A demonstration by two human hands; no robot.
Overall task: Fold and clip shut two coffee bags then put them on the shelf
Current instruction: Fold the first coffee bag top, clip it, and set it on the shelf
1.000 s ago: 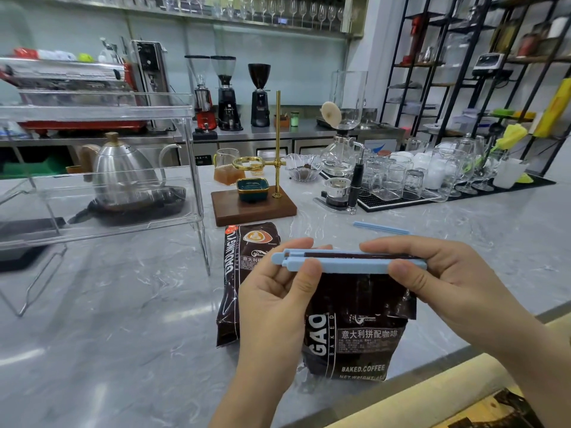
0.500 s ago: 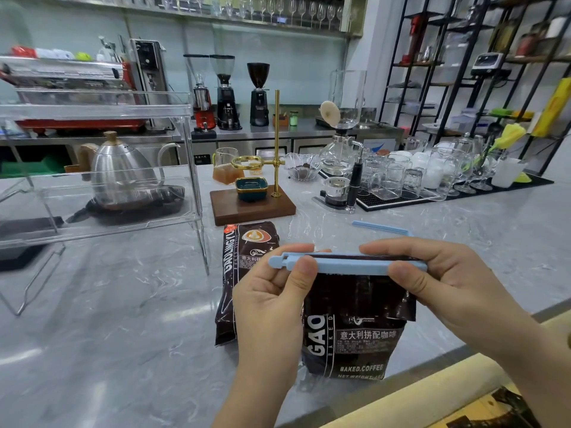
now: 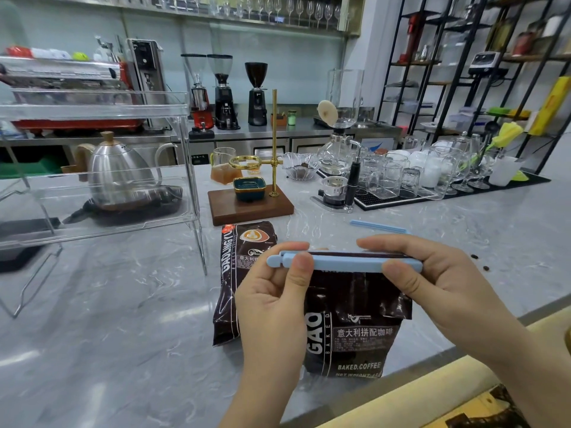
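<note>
A dark brown coffee bag [image 3: 358, 322] stands near the counter's front edge with its top folded over. A light blue clip [image 3: 346, 262] lies across that fold. My left hand [image 3: 275, 307] pinches the clip near its hinge end with thumb and fingers. My right hand [image 3: 432, 279] pinches its other end. A second coffee bag [image 3: 238, 267] lies flat on the counter behind and to the left, partly hidden by my left hand. A second blue clip [image 3: 378, 226] lies loose on the counter further back. The clear acrylic shelf [image 3: 99, 211] stands at the left.
A wooden pour-over stand [image 3: 250, 205] sits behind the bags. A siphon brewer [image 3: 338, 177] and a mat with several glasses [image 3: 432, 177] stand to the right. A steel kettle [image 3: 120, 171] sits behind the shelf. Loose coffee beans [image 3: 480, 262] lie at the right.
The two arms of the clip have come closer together over the bag's fold. Both hands have stayed at its ends, with the left thumb shifted slightly toward the hinge.
</note>
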